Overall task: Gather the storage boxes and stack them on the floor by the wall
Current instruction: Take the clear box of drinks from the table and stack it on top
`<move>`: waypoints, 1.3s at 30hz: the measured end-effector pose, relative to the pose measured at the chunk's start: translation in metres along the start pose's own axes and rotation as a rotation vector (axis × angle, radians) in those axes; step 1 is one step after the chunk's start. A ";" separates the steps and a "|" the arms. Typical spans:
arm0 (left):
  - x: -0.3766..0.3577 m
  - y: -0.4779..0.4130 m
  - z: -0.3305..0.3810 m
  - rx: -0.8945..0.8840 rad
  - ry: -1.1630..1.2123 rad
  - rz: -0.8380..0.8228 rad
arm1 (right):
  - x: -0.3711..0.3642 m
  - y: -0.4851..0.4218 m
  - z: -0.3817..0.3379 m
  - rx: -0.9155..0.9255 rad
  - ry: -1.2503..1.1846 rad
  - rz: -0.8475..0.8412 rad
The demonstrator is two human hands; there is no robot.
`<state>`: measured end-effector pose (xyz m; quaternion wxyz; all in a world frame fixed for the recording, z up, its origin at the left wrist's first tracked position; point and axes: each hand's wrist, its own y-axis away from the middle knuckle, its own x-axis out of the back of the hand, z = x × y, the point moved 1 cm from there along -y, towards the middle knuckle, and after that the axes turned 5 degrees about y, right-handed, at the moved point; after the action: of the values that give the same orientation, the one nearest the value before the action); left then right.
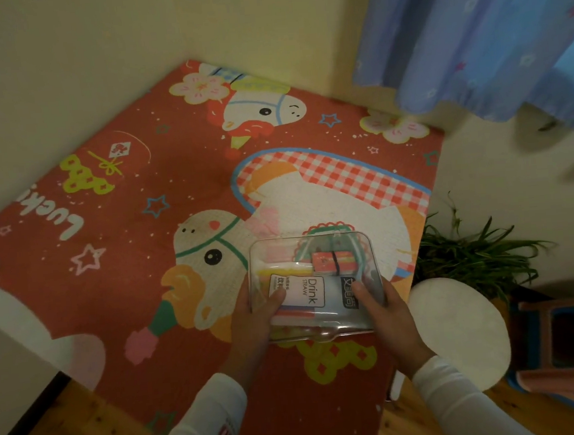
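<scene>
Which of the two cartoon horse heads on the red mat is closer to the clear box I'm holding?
The lower horse head with the green bridle, just left of the clear box. The other horse head, blue-bridled, sits far up near the wall corner.

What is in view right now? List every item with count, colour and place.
clear plastic storage box: one, transparent, holding drink straw packets, over the mat's near right part
red cartoon floor mat: one, red, in the wall corner
blue patterned curtain: one, blue, upper right
green leafy plant: one, green, right of the mat
white round cushion: one, white, below the plant
left hand: one, gripping the box's left side
right hand: one, gripping the box's right side
</scene>
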<state>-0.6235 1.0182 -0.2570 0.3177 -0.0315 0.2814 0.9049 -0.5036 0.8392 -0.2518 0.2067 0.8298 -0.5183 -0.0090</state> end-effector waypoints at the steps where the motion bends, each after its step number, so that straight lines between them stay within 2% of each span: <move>1: 0.001 -0.001 0.000 0.003 0.011 -0.004 | -0.001 0.002 0.000 -0.002 -0.013 0.003; 13: 0.049 0.013 0.020 0.003 -0.003 -0.123 | -0.037 0.049 -0.019 0.054 0.137 0.094; 19: 0.090 0.014 0.044 0.002 0.026 -0.181 | -0.077 0.079 -0.031 0.064 0.087 0.145; 25: 0.132 0.024 0.058 0.010 0.030 -0.185 | -0.115 0.101 -0.039 0.058 0.139 0.221; 29: 0.162 0.038 0.069 -0.026 0.053 -0.157 | -0.139 0.113 -0.041 0.071 0.070 0.158; 34: 0.200 0.064 0.072 -0.060 0.075 -0.063 | -0.166 0.123 -0.040 0.114 0.141 0.083; 39: 0.236 0.108 0.067 -0.115 0.123 0.078 | -0.190 0.144 -0.032 0.180 0.151 -0.069</move>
<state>-0.8674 1.1164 -0.2034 0.2618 -0.0941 0.2488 0.9277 -0.7077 0.9600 -0.2093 0.1695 0.8607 -0.4710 0.0930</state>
